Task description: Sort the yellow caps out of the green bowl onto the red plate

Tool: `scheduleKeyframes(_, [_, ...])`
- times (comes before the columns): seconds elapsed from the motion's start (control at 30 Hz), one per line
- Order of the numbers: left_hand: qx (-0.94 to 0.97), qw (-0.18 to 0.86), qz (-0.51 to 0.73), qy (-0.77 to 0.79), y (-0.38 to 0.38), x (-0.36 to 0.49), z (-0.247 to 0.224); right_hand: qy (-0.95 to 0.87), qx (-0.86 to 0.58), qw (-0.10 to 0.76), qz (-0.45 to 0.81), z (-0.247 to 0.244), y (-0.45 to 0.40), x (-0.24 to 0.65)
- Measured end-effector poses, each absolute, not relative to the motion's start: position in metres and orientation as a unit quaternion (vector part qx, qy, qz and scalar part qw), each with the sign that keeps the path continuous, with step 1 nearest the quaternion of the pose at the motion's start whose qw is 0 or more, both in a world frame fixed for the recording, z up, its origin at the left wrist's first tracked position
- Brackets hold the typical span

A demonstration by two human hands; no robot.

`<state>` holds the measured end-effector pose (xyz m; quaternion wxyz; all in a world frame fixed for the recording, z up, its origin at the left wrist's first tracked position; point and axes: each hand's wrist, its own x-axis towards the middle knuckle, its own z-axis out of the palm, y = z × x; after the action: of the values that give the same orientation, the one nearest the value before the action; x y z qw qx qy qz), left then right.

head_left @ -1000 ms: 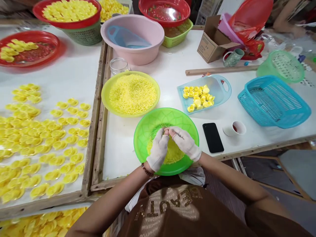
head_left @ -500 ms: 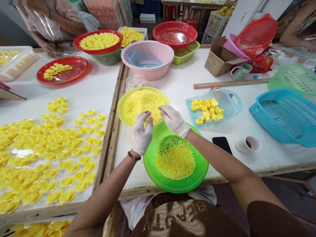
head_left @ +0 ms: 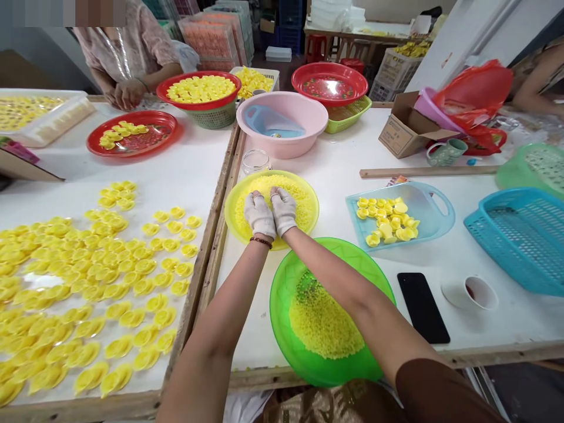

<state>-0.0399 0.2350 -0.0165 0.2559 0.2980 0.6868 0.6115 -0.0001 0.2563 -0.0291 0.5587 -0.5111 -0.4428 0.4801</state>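
White worktables (head_left: 337,173) edged in bare wood stretch across the room. Behind them, over a dark floor (head_left: 284,76), red stools (head_left: 316,48) stand by a far table (head_left: 396,29), before a pale wall (head_left: 396,9); a white panel (head_left: 458,47) slants at right, evenly lit.

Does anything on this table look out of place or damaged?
Nothing looks plainly damaged. The black phone and white cup seem slightly out of place: personal-looking items right of the green bowl of yellow beads.

Bright light is spread across the white tabletop (head_left: 332,176), a hot glint is caught in the rear red basin (head_left: 314,88), and the edges are visibly stretched
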Motion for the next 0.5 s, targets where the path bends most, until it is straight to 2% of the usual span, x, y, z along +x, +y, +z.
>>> scheduleKeyframes(0.2, [0.173, 0.373, 0.754, 0.512, 0.248, -0.042, -0.004, -0.342, -0.449, 0.600, 0.567, -0.017, 0.264, -0.020])
scheduleKeyframes(0.5, [0.170, 0.404, 0.776, 0.453, 0.234, -0.029, 0.035, -0.304, -0.384, 0.632, 0.601, 0.027, 0.249, -0.002])
